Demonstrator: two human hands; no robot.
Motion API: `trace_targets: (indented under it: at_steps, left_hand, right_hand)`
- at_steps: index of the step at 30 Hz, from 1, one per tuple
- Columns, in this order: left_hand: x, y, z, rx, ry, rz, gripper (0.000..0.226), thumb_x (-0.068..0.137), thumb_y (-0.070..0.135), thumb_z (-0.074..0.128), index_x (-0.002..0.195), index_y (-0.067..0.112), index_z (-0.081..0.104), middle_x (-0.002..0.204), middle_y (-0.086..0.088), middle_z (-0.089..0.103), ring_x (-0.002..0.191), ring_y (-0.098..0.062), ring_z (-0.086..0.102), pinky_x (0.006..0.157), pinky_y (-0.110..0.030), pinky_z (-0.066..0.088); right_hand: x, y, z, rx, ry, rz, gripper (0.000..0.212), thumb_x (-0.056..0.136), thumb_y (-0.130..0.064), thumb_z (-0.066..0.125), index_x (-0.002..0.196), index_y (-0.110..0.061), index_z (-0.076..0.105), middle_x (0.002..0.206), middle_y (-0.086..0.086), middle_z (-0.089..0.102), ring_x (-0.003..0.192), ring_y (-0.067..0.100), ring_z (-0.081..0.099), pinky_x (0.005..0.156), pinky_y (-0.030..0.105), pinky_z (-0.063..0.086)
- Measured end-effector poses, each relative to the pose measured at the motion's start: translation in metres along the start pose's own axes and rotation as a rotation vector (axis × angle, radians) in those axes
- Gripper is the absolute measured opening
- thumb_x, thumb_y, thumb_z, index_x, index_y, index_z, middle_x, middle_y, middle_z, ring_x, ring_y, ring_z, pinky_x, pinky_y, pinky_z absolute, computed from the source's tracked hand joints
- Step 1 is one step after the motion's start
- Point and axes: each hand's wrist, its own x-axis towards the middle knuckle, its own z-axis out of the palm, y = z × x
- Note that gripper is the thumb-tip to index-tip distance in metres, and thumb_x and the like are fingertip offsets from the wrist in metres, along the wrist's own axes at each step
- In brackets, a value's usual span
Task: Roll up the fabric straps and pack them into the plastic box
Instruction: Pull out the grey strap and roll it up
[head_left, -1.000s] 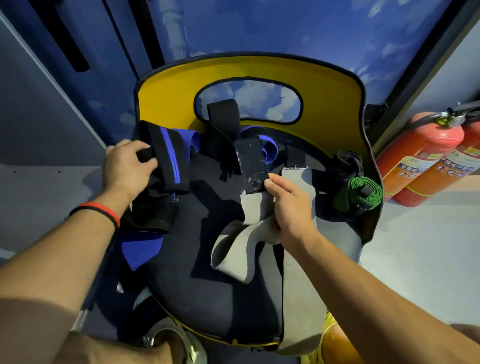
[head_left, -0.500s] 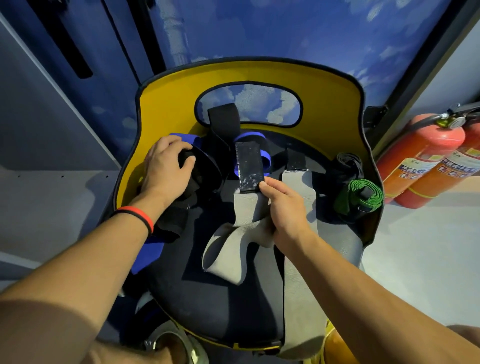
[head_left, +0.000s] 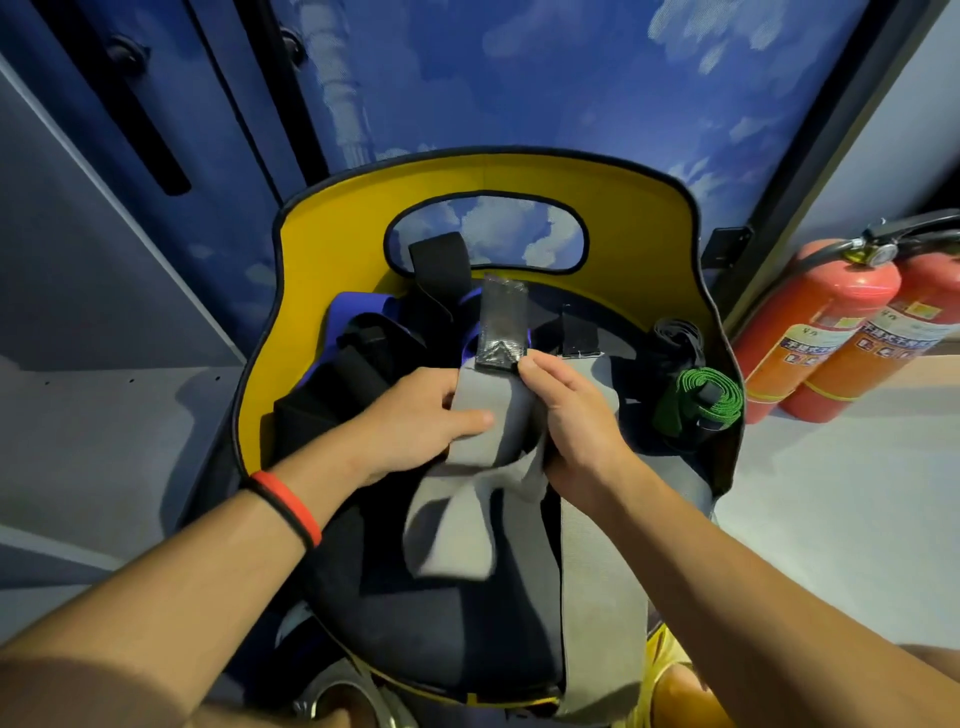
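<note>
A grey fabric strap (head_left: 457, 525) with a black hook-and-loop end (head_left: 503, 325) lies folded over the black seat of a yellow-backed chair (head_left: 332, 218). My left hand (head_left: 415, 415) holds the grey strap just below the black end, thumb across its face. My right hand (head_left: 569, 415) pinches the same strap at its right edge by the black end. A second grey strap (head_left: 602, 571) runs down the seat's right side. Black and blue straps (head_left: 358, 358) are heaped at the back left. A rolled green strap (head_left: 696, 397) sits at the right. No plastic box is in view.
Two red fire extinguishers (head_left: 836, 322) stand on the floor to the right of the chair. A blue cloud-patterned wall (head_left: 519, 78) is behind it. A metal ring (head_left: 337, 701) shows below the seat's front edge.
My left hand left the black and blue straps at the back left and came across to take the grey strap. The black end now stands further up.
</note>
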Motion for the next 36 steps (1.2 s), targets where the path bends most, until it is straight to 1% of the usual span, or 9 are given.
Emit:
trace_targets:
  at_steps: [4,7,11,14,22,27,30,32,36]
  left_hand:
    - [-0.008,0.000,-0.003,-0.176,0.066,-0.037,0.027,0.096,0.012,0.068,0.120,0.024,0.073,0.110,0.008,0.077,0.105,-0.010,0.072,0.099,-0.041,0.055]
    - [-0.012,0.001,-0.009,-0.259,0.168,-0.071,0.025,0.098,0.018,0.066,0.122,0.021,0.072,0.109,0.006,0.078,0.104,-0.013,0.073,0.096,-0.043,0.057]
    - [-0.016,0.006,-0.011,-0.388,0.172,-0.102,0.023,0.103,0.019,0.058,0.121,0.022,0.071,0.110,0.006,0.077,0.105,-0.014,0.072,0.081,-0.033,0.059]
    - [-0.019,0.012,-0.001,-0.411,0.102,-0.103,0.022,0.105,0.022,0.054,0.118,0.026,0.071,0.109,0.006,0.077,0.101,-0.012,0.073,0.076,-0.033,0.060]
    - [-0.007,0.026,0.023,-0.361,0.218,-0.088,0.019,0.104,0.024,0.056,0.116,0.029,0.071,0.105,0.005,0.077,0.099,-0.017,0.074,0.080,-0.039,0.063]
    - [-0.007,0.045,0.036,-0.567,0.120,-0.080,0.046,0.103,0.057,0.041,0.122,0.026,0.068,0.113,0.000,0.075,0.103,-0.018,0.073,0.078,-0.038,0.061]
    - [-0.004,0.052,0.040,-0.734,0.036,-0.067,0.068,0.101,0.065,0.028,0.134,0.017,0.062,0.125,-0.008,0.071,0.110,-0.026,0.072,0.094,-0.046,0.058]
    - [0.000,0.053,0.041,-0.723,0.057,-0.051,0.068,0.104,0.062,0.024,0.133,0.014,0.062,0.120,-0.012,0.072,0.108,-0.029,0.072,0.096,-0.045,0.057]
    - [0.011,0.046,0.044,-0.616,0.155,-0.095,0.060,0.107,0.056,0.026,0.122,0.015,0.067,0.105,-0.013,0.077,0.099,-0.028,0.075,0.088,-0.038,0.058]
  right_hand:
    - [-0.017,-0.012,-0.001,-0.384,-0.072,-0.011,0.016,0.100,-0.023,0.063,0.103,-0.011,0.073,0.089,0.000,0.076,0.087,0.014,0.072,0.076,0.028,0.057]
    - [-0.031,-0.018,-0.009,-0.767,-0.210,0.180,0.027,0.097,-0.038,0.066,0.109,-0.015,0.073,0.100,0.008,0.076,0.089,0.020,0.070,0.079,0.044,0.056]
    - [-0.055,-0.023,-0.017,-0.910,-0.539,0.580,0.038,0.101,-0.050,0.055,0.122,-0.019,0.061,0.119,0.012,0.072,0.089,0.026,0.074,0.063,0.032,0.058]
    - [-0.059,-0.019,-0.022,-0.934,-0.524,0.459,0.037,0.103,-0.042,0.056,0.114,-0.008,0.065,0.106,0.014,0.075,0.080,0.025,0.072,0.065,0.031,0.059]
    - [-0.036,-0.017,-0.022,-0.780,0.173,-0.299,0.025,0.086,-0.038,0.076,0.092,-0.020,0.060,0.091,0.002,0.071,0.083,0.024,0.070,0.079,0.051,0.060]
    - [-0.037,-0.026,-0.019,-0.682,-0.089,-0.251,0.033,0.089,-0.042,0.077,0.114,-0.026,0.064,0.107,-0.014,0.072,0.101,0.006,0.069,0.086,0.034,0.059]
    - [-0.031,-0.030,-0.026,-0.472,0.011,-0.252,0.022,0.101,-0.035,0.061,0.107,-0.014,0.064,0.097,-0.001,0.077,0.090,0.025,0.072,0.071,0.043,0.059]
    - [-0.024,-0.031,-0.039,-0.307,0.052,-0.170,0.032,0.105,-0.035,0.050,0.114,-0.009,0.067,0.108,0.015,0.075,0.106,0.040,0.069,0.094,0.059,0.052]
    - [-0.021,-0.028,-0.062,0.031,0.012,0.040,0.041,0.107,-0.031,0.045,0.138,-0.008,0.059,0.130,0.024,0.066,0.124,0.039,0.061,0.109,0.051,0.046]
